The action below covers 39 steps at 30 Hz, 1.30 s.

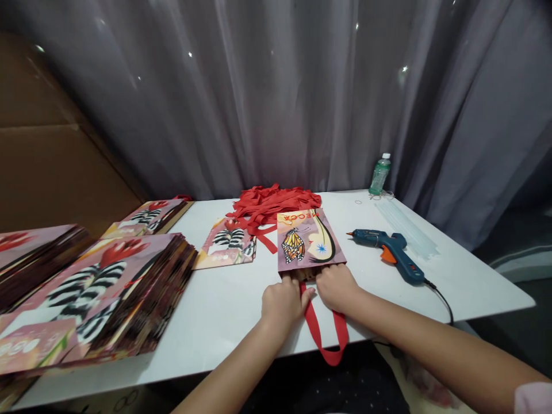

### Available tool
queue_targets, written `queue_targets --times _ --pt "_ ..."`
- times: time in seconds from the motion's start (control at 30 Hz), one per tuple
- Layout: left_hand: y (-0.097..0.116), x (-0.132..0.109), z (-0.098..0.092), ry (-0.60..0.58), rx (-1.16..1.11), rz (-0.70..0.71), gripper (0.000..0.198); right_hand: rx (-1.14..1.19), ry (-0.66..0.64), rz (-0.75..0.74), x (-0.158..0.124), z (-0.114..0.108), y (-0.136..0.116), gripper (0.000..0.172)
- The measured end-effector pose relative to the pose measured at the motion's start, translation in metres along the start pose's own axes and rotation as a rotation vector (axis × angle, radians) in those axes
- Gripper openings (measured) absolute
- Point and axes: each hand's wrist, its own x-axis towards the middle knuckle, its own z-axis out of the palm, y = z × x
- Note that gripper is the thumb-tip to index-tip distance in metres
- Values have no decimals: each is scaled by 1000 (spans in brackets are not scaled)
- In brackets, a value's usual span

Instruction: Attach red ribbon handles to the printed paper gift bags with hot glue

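A small printed paper bag [307, 244] with a butterfly picture lies on the white table, its mouth facing me. At the left of the mouth is my left hand [281, 302], its fingers reaching inside and its thumb outside by the handle. My right hand [337, 286] grips the right side of the mouth with bent fingers, the tips hidden within. A red ribbon handle [317, 333] loops from the opening toward me and hangs over the table edge. Just left of the bag lies a flat printed bag [228, 244] with a zebra-striped picture.
Stacks of flat printed bags [99, 276] fill the left side. Behind the bag is a heap of red ribbons [276, 201]. A blue glue gun [390, 247] with a cord lies to the right. A green bottle [380, 174] and clear glue sticks [405, 227] are farther back.
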Motion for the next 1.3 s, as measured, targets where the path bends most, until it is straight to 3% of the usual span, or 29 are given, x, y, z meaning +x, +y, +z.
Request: queue_targets --times 0.23,0.33,0.43,0.47,0.5,0.57,0.63,0.73,0.9,1.17,1.23,1.3 --pt "7 4 -1 -5 -10 10 65 -22 7 -28 1 3 5 25" --pt "5 6 -4 -11 -16 -2 67 -16 23 -101 -11 1 10 27" --pt "-7 4 -7 -18 -28 -36 64 21 106 -238 -38 2 35 32" --pt "-13 2 -7 -26 -40 -57 61 43 199 -238 -50 6 50 35" --pt "-19 -1 -8 -38 -52 -79 59 62 326 -117 -61 11 66 36" --pt "-28 -5 -6 -65 -72 -97 56 27 459 312 -82 23 99 36" --pt "-32 -8 -3 -76 -97 -107 56 12 340 518 -96 37 126 44" --pt "-29 -9 3 -65 -111 -113 55 68 192 540 -102 49 146 48" --pt "-26 -5 9 -67 -129 -125 55 21 150 589 -97 48 151 47" --pt "-30 -4 11 -67 -115 -102 57 52 159 607 -91 43 177 46" --pt "-28 -5 10 -68 -120 -75 57 45 177 608 -90 40 175 47" --pt "-22 -5 8 -74 -136 -51 56 32 274 578 -89 36 158 43"
